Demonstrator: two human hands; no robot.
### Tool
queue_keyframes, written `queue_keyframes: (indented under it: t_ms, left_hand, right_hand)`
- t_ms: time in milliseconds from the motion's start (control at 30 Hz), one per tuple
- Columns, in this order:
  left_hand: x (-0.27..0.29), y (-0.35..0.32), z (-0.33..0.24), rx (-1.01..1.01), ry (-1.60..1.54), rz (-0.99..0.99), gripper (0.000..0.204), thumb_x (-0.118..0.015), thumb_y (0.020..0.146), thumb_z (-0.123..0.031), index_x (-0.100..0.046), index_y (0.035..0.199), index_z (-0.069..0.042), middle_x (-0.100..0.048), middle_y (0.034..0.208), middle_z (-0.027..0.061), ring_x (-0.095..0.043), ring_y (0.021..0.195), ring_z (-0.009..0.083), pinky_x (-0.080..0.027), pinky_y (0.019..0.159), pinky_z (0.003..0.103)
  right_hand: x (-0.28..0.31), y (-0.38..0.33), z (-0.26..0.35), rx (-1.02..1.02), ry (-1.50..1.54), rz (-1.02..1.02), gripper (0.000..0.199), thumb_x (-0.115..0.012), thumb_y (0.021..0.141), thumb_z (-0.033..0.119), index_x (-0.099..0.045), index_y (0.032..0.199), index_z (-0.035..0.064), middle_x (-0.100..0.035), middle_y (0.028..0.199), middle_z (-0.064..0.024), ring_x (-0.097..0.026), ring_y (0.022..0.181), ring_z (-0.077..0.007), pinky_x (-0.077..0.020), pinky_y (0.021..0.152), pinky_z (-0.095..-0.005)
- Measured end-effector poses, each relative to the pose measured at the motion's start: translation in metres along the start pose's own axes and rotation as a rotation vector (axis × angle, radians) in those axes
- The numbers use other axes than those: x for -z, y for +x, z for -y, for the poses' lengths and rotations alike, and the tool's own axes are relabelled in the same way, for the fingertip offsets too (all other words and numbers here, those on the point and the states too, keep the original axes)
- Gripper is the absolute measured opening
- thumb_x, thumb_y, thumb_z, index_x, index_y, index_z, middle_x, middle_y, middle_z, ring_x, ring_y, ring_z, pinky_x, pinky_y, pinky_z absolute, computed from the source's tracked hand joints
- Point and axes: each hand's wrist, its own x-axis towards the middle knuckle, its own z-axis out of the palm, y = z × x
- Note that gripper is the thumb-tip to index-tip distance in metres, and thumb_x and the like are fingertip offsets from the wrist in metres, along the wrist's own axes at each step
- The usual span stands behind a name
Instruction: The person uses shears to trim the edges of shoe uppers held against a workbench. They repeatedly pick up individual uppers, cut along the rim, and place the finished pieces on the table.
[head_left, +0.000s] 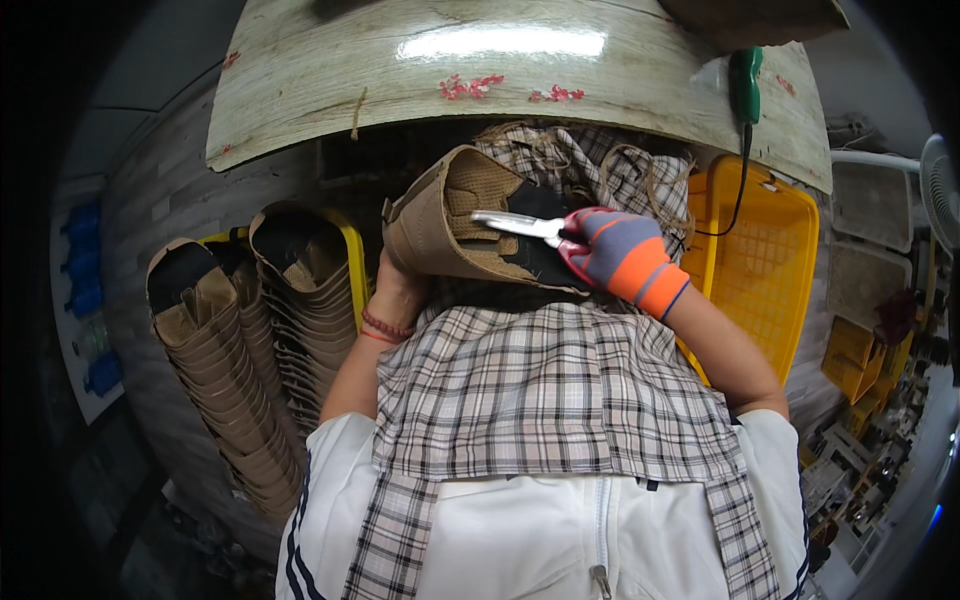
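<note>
A brown boot upper (425, 230), with woven tan and black lining showing inside its open top, rests over my lap, tilted on its side. My left hand (402, 284) is bare and grips it from the left and below, most of the fingers hidden behind it. On my right hand (622, 255) is a grey and orange glove. That hand is closed round the red handles of a pair of scissors (520, 224). The metal blades point left into the mouth of the upper, over its lining. Whether they touch the material I cannot tell.
Nested stacks of similar boot uppers (225, 375) stand at the left, by a yellow crate rim (355, 270). A yellow basket (770, 270) sits at the right. Ahead, a table (330, 85) carries a green-handled tool (745, 85) whose black cord hangs over the edge.
</note>
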Motion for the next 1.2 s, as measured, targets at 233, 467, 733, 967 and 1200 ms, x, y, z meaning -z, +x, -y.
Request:
queue_keyframes:
  t_ms: [233, 467, 733, 967, 1200]
  left_hand:
    - [0.001, -0.003, 0.0, 0.003, 0.035, -0.042, 0.049, -0.076, 0.084, -0.015, -0.056, 0.127, -0.002, -0.063, 0.113, 0.0073, -0.064, 0.098, 0.0198, -0.055, 0.083, 0.034]
    - [-0.004, -0.01, -0.003, 0.0, 0.103, -0.025, 0.047, -0.077, 0.084, -0.017, -0.058, 0.125, -0.001, -0.064, 0.112, 0.0055, -0.063, 0.098, 0.0179, -0.054, 0.083, 0.031]
    - [-0.009, -0.014, -0.005, -0.012, 0.101, -0.013, 0.047, -0.078, 0.083, -0.016, -0.059, 0.123, -0.001, -0.064, 0.111, 0.0053, -0.063, 0.097, 0.0174, -0.054, 0.083, 0.031]
    - [-0.005, -0.012, -0.003, -0.026, 0.097, -0.034, 0.049, -0.078, 0.082, -0.015, -0.058, 0.124, -0.002, -0.064, 0.112, 0.0052, -0.063, 0.098, 0.018, -0.054, 0.083, 0.031]
    - [-0.007, -0.013, -0.002, -0.009, 0.069, -0.035, 0.048, -0.078, 0.083, -0.016, -0.058, 0.124, -0.001, -0.064, 0.112, 0.0053, -0.063, 0.098, 0.0186, -0.054, 0.083, 0.031]
  right_hand:
    - [0.008, 0.015, -0.018, -0.429, -0.007, -0.02, 0.034, -0.062, 0.09, 0.038, -0.065, 0.108, 0.0092, -0.07, 0.087, -0.0167, -0.067, 0.082, -0.036, -0.0531, 0.07, -0.0418]
    - [0.002, 0.002, -0.018, 0.128, -0.129, -0.036, 0.033, -0.075, 0.075, 0.032, -0.067, 0.098, 0.0101, -0.064, 0.092, -0.012, -0.061, 0.089, -0.0305, -0.0484, 0.079, -0.0405]
    - [-0.012, 0.004, -0.022, 0.162, -0.128, -0.134, 0.031, -0.078, 0.071, 0.024, -0.065, 0.095, 0.0086, -0.066, 0.09, -0.0115, -0.063, 0.084, -0.032, -0.0504, 0.073, -0.0418]
    - [-0.015, -0.003, -0.026, 0.097, -0.06, -0.147, 0.028, -0.078, 0.073, 0.023, -0.065, 0.093, 0.0091, -0.067, 0.089, -0.0105, -0.064, 0.083, -0.0314, -0.0514, 0.071, -0.0408]
    - [-0.004, 0.003, -0.007, 0.125, -0.127, -0.153, 0.028, -0.077, 0.073, 0.03, -0.067, 0.092, 0.0122, -0.066, 0.087, -0.0097, -0.063, 0.083, -0.0288, -0.0502, 0.072, -0.0396]
